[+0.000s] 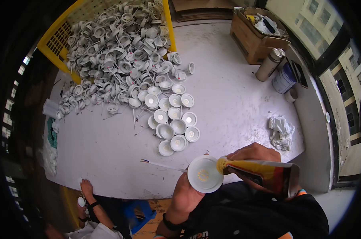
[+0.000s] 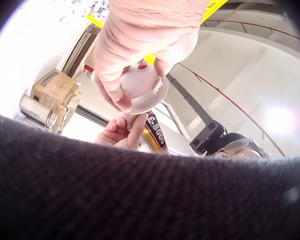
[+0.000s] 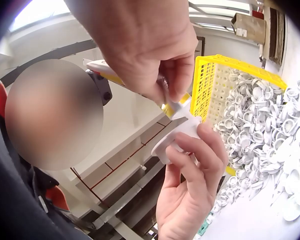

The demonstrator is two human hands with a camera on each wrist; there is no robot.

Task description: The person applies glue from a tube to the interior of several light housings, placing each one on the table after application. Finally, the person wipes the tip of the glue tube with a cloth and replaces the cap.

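Observation:
A round white lamp housing (image 1: 205,174) with yellow dots in its middle faces up in my left hand (image 1: 186,195), its cable sticking out to the left. In the left wrist view, the fingers of my left hand (image 2: 140,45) grip the housing (image 2: 142,87) round its back. My right hand (image 1: 254,157) pinches a yellow, red and black tube (image 1: 268,175), whose yellow end is at the housing's right rim. The right wrist view has my right hand (image 3: 150,55) above the housing (image 3: 177,140), the tube's tip close to its rim; whether they touch, I cannot tell.
Several white housings (image 1: 178,126) lie on the table (image 1: 228,99) ahead, beside a large heap spilling from a yellow crate (image 1: 170,28). To the right are crumpled plastic (image 1: 282,131), a metal flask (image 1: 269,65), a blue-white tub (image 1: 284,79) and a cardboard box (image 1: 248,40). Another person's arm (image 1: 99,207) is at lower left.

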